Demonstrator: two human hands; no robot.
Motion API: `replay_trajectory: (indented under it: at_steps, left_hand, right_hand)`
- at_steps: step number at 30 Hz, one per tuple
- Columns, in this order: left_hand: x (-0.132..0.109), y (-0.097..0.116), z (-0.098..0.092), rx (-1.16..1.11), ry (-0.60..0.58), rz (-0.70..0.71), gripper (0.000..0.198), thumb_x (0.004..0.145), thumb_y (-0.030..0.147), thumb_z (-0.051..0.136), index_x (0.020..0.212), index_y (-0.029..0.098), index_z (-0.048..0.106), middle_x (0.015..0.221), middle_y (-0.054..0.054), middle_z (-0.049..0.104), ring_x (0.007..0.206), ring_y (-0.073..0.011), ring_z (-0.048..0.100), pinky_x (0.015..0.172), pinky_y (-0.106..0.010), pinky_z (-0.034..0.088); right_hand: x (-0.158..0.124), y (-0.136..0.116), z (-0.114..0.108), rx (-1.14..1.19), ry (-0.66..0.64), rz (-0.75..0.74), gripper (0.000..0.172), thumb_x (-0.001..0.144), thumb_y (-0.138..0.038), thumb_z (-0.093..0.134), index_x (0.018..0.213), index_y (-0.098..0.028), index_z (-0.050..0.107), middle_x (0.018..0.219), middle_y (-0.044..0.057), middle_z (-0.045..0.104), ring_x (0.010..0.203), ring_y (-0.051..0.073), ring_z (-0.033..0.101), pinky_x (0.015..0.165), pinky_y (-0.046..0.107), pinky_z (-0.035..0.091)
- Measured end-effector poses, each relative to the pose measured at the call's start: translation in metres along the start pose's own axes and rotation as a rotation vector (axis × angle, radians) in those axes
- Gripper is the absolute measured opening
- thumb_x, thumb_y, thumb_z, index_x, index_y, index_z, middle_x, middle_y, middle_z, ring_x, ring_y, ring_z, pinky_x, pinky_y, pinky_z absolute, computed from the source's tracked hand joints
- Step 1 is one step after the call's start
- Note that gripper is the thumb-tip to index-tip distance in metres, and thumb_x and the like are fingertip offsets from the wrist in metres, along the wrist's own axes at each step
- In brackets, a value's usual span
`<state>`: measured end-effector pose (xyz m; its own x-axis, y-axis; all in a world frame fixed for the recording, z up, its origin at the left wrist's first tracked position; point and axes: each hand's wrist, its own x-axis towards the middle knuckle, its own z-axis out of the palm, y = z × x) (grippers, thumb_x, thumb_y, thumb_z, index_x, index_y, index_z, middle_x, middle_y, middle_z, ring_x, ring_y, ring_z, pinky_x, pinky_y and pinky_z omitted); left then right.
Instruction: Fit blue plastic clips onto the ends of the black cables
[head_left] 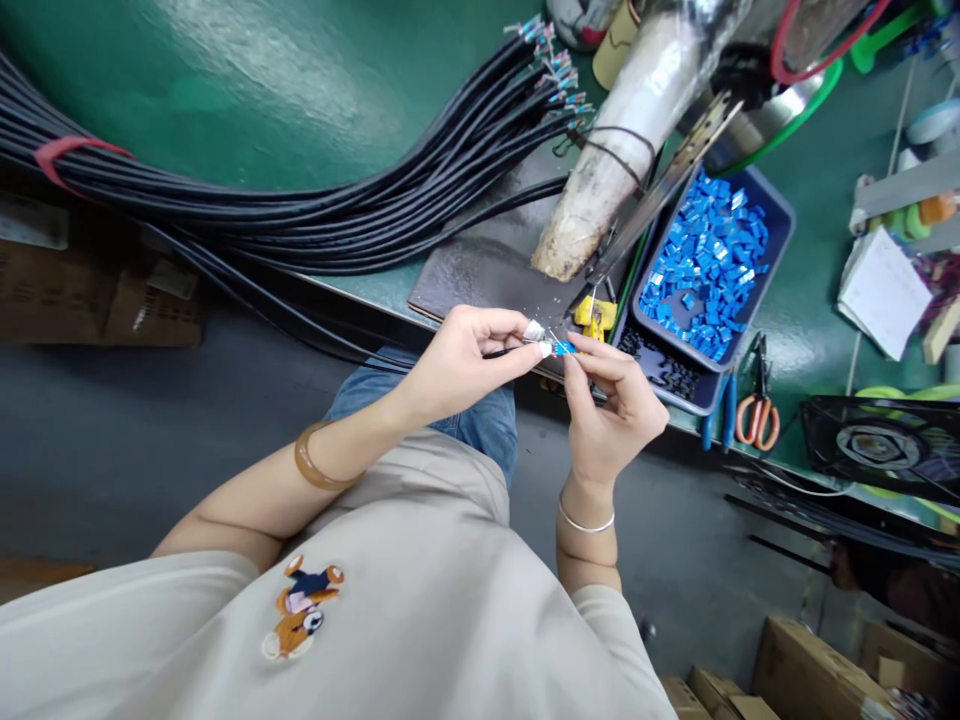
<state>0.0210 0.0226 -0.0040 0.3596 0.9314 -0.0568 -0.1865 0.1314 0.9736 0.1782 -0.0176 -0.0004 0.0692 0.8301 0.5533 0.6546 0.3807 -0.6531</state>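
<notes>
My left hand (pixel 480 350) pinches the end of a black cable (pixel 390 362), with white wraps on its thumb and a fingertip. Against that end, my right hand (pixel 609 400) pinches a small blue connector (pixel 562 348) between thumb and forefinger. Thin wires show between the two hands, but how they sit in the connector is too small to make out. Just beyond my fingers is a yellow tool part (pixel 596 315), next to the tip of a soldering iron or similar metal tool. A bin (pixel 780 225) to the right holds many blue connectors (pixel 701 270).
A bundle of black cables (pixel 337 215) with stripped ends crosses the green table (pixel 247 90). A plastic-wrapped tube (pixel 607 170) overhangs the dark board (pixel 495 265). Orange-handled scissors (pixel 759 415), blue-handled pliers (pixel 720 410) and a fan (pixel 877 445) lie right.
</notes>
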Motion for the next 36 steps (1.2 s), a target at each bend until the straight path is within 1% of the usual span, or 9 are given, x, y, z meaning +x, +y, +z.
replay_trajectory:
  at_steps: [4,6,10,12,15,20,27,30,36]
  left_hand:
    - [0.005,-0.003,0.005,0.010,0.070,0.068,0.013,0.081,0.022,0.065,0.072,0.012,0.061,0.068,0.001,0.057,0.063,-0.0064,0.052,0.061,-0.017,0.044]
    - [0.008,-0.003,0.007,0.009,0.101,0.095,0.013,0.080,0.019,0.064,0.070,0.013,0.058,0.066,0.002,0.055,0.061,-0.0055,0.051,0.059,-0.017,0.044]
    - [0.012,-0.001,0.009,-0.020,0.122,0.139,0.014,0.078,0.014,0.063,0.068,0.014,0.054,0.060,0.004,0.050,0.052,-0.0037,0.045,0.051,-0.016,0.040]
    - [0.014,-0.001,0.009,-0.026,0.123,0.146,0.014,0.078,0.013,0.063,0.068,0.014,0.054,0.060,0.004,0.050,0.053,-0.0035,0.045,0.051,-0.015,0.040]
    - [0.016,-0.001,0.009,-0.003,0.154,0.141,0.012,0.079,0.015,0.064,0.070,0.014,0.056,0.063,0.004,0.051,0.057,-0.0041,0.048,0.055,-0.015,0.041]
    - [0.019,0.001,0.009,0.003,0.181,0.120,0.009,0.078,0.016,0.065,0.073,0.013,0.059,0.064,0.003,0.054,0.058,-0.0049,0.050,0.056,-0.015,0.043]
    - [0.019,0.006,0.008,0.023,0.171,0.159,0.007,0.079,0.014,0.063,0.073,0.014,0.060,0.069,0.001,0.059,0.063,-0.0063,0.055,0.060,-0.016,0.047]
    - [0.018,0.005,0.006,0.048,0.164,0.147,0.008,0.080,0.016,0.062,0.073,0.014,0.059,0.068,0.002,0.058,0.062,-0.0062,0.054,0.059,-0.016,0.046]
    - [0.017,0.004,0.005,0.068,0.141,0.107,0.014,0.081,0.017,0.062,0.069,0.015,0.055,0.065,0.002,0.051,0.060,-0.0063,0.051,0.058,-0.017,0.045]
  right_hand:
    - [0.001,0.003,0.007,-0.108,0.080,-0.181,0.023,0.080,-0.004,0.068,0.096,-0.021,0.067,0.101,0.002,0.076,0.092,0.015,0.074,0.083,0.029,0.062]
    - [0.001,0.004,0.009,-0.122,0.094,-0.206,0.024,0.080,-0.005,0.068,0.096,-0.021,0.066,0.102,0.003,0.076,0.093,0.015,0.074,0.082,0.028,0.062]
    - [0.002,0.003,0.008,-0.009,0.036,-0.048,0.013,0.084,-0.011,0.065,0.091,-0.021,0.061,0.109,0.005,0.075,0.096,0.019,0.075,0.077,0.031,0.065]
    - [0.003,0.002,0.006,0.032,0.014,0.022,0.009,0.085,-0.013,0.063,0.086,-0.020,0.057,0.110,0.006,0.075,0.096,0.020,0.075,0.078,0.033,0.065]
    - [0.007,0.000,0.005,0.068,0.004,0.071,0.010,0.086,-0.014,0.062,0.081,-0.020,0.054,0.110,0.008,0.075,0.095,0.020,0.075,0.079,0.035,0.065]
    - [0.014,-0.001,0.005,0.090,-0.021,0.108,0.010,0.087,-0.017,0.061,0.081,-0.020,0.053,0.111,0.008,0.074,0.101,0.023,0.074,0.081,0.037,0.066]
    - [0.016,-0.004,0.004,0.131,-0.019,0.095,0.010,0.084,-0.013,0.063,0.080,-0.019,0.055,0.113,0.008,0.074,0.104,0.024,0.073,0.084,0.040,0.065]
    - [0.016,-0.004,0.004,0.140,-0.021,0.094,0.011,0.083,-0.012,0.063,0.079,-0.019,0.055,0.112,0.008,0.074,0.106,0.024,0.072,0.085,0.039,0.065]
    - [0.015,-0.002,0.004,0.147,-0.022,0.122,0.011,0.083,-0.013,0.064,0.080,-0.019,0.056,0.109,0.008,0.075,0.099,0.022,0.074,0.081,0.035,0.065]
